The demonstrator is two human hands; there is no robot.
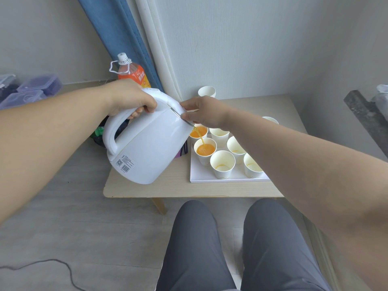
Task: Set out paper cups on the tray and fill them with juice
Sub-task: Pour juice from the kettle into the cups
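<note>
A pale wooden table (147, 187) fills the centre of the frame on a grey plank floor (73, 217), with a blue curtain (126, 38) and a juice bottle (132, 73) at upper left and a black cable (63, 267) at lower left. A white tray (201, 175) at centre right carries the paper cups (222, 164). The left hand (130, 97) grips the handle of a tilted white kettle (151, 143), and the right hand (203, 111) pinches its lid edge by the spout while juice streams into the orange-filled cup (205, 151) on the tray's left side.

The kettle (151, 143) and cups (222, 164) are white, the juice (205, 149) orange.
</note>
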